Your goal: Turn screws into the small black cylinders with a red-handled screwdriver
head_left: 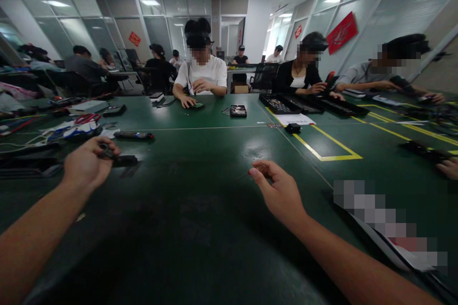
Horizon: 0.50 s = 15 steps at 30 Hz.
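My left hand (86, 164) is closed around a small dark object (106, 150), mostly covered by the fingers. Just right of those fingers is a black piece (127, 160); whether it belongs to the held object I cannot tell. In my right hand (281, 190), thumb and fingers grip a small screwdriver (260, 169) with an amber-looking handle. Its thin shaft points left, above the green tabletop (200, 248). Beyond my left hand lies a dark pen-shaped tool (134, 136) with a red tip.
Cables and tools (80, 126) pile up at the left, near a black tray (30, 164). A small black block (293, 128) sits by yellow tape (322, 157). Across the table, a person (202, 76) handles a small board; black trays (282, 104) stand nearby. A blurred flat item (379, 228) lies right.
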Each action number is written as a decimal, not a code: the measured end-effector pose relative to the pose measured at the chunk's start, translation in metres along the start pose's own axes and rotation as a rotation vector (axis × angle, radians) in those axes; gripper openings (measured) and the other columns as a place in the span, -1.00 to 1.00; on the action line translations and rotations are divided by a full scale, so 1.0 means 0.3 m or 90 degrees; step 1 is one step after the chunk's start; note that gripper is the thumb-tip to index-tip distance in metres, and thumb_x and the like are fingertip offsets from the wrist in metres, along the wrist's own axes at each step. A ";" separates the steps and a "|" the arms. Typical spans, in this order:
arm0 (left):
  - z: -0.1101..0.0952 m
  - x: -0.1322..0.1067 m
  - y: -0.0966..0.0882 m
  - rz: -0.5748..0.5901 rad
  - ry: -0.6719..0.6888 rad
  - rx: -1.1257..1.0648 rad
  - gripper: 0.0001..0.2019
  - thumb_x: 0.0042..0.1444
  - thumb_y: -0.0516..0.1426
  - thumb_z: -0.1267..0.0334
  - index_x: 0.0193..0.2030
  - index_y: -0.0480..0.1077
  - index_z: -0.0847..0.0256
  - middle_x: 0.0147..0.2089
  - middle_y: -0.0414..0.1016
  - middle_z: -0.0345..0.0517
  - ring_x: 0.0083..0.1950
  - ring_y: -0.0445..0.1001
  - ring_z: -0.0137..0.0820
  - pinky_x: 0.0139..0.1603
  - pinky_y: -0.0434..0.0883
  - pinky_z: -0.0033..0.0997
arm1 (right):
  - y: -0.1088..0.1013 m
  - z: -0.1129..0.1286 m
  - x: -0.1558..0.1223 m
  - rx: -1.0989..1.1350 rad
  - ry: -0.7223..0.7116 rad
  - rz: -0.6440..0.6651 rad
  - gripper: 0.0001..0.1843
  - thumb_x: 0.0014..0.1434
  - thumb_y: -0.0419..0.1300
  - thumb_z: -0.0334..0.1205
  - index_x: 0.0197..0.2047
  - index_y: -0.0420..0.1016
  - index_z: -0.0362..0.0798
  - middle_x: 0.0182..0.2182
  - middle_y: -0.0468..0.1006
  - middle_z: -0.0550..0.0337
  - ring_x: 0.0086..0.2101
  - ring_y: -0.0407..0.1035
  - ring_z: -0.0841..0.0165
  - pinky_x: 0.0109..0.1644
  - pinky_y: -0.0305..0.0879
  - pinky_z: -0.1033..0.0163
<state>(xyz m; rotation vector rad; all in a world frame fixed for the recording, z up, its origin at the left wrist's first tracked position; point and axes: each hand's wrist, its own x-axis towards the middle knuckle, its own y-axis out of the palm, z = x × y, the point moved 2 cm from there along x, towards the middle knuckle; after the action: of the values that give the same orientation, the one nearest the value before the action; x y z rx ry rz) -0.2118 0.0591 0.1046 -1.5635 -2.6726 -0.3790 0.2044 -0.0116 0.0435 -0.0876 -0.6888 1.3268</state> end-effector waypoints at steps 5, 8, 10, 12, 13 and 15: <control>0.092 -0.174 0.239 0.182 -0.116 -0.095 -0.86 0.08 0.04 0.50 -0.23 0.36 0.30 -0.33 0.34 -0.12 -0.32 0.34 -0.41 -0.31 0.35 -0.45 | -0.002 0.004 -0.003 -0.009 -0.014 -0.007 -0.71 0.30 0.18 0.04 -0.13 0.54 0.01 -0.40 0.59 0.20 -0.37 0.49 0.27 -0.25 0.38 0.17; 0.143 -0.277 0.354 0.272 -0.140 -0.088 -0.54 -0.20 0.13 0.65 -0.10 0.33 0.25 -0.22 0.39 -0.16 -0.25 0.38 -0.43 -0.22 0.34 -0.45 | -0.001 0.005 -0.003 -0.001 -0.014 -0.006 -0.72 0.31 0.18 0.03 -0.14 0.54 0.00 -0.39 0.59 0.20 -0.37 0.49 0.27 -0.25 0.37 0.18; 0.185 -0.329 0.412 0.336 -0.141 -0.076 -0.52 -0.19 0.17 0.63 -0.08 0.31 0.21 -0.17 0.39 -0.16 -0.21 0.39 -0.43 -0.16 0.34 -0.42 | 0.000 0.008 -0.003 0.003 -0.014 -0.006 -0.72 0.31 0.18 0.03 -0.14 0.53 0.00 -0.40 0.59 0.20 -0.38 0.48 0.28 -0.26 0.37 0.19; 0.228 -0.370 0.457 0.391 -0.118 -0.043 -0.59 -0.11 0.22 0.55 -0.09 0.30 0.21 -0.13 0.39 -0.13 -0.16 0.39 -0.41 -0.09 0.33 -0.37 | 0.000 0.012 -0.003 0.006 -0.013 -0.006 -0.73 0.30 0.18 0.02 -0.14 0.53 0.00 -0.41 0.58 0.21 -0.39 0.47 0.28 -0.27 0.36 0.19; 0.248 -0.387 0.475 0.414 -0.100 -0.018 -0.62 -0.07 0.23 0.51 -0.09 0.30 0.21 -0.12 0.39 -0.11 -0.13 0.39 -0.39 -0.06 0.33 -0.34 | -0.001 0.014 -0.004 0.010 -0.013 -0.005 -0.73 0.30 0.18 0.02 -0.14 0.53 0.00 -0.41 0.57 0.21 -0.39 0.47 0.28 -0.27 0.35 0.19; 0.285 -0.414 0.500 0.446 -0.059 0.033 -0.65 -0.01 0.24 0.46 -0.07 0.29 0.20 -0.10 0.40 -0.09 -0.08 0.40 -0.35 0.01 0.32 -0.28 | -0.004 0.018 -0.005 0.019 -0.014 -0.004 -0.74 0.31 0.18 0.01 -0.15 0.52 0.00 -0.41 0.56 0.21 -0.39 0.46 0.28 -0.26 0.34 0.18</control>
<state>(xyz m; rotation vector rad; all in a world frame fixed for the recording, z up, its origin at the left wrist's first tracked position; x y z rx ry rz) -0.0121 0.0416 0.0338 -2.3762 -1.9638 -0.2030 0.2025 -0.0151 0.0477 -0.0465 -0.6872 1.3337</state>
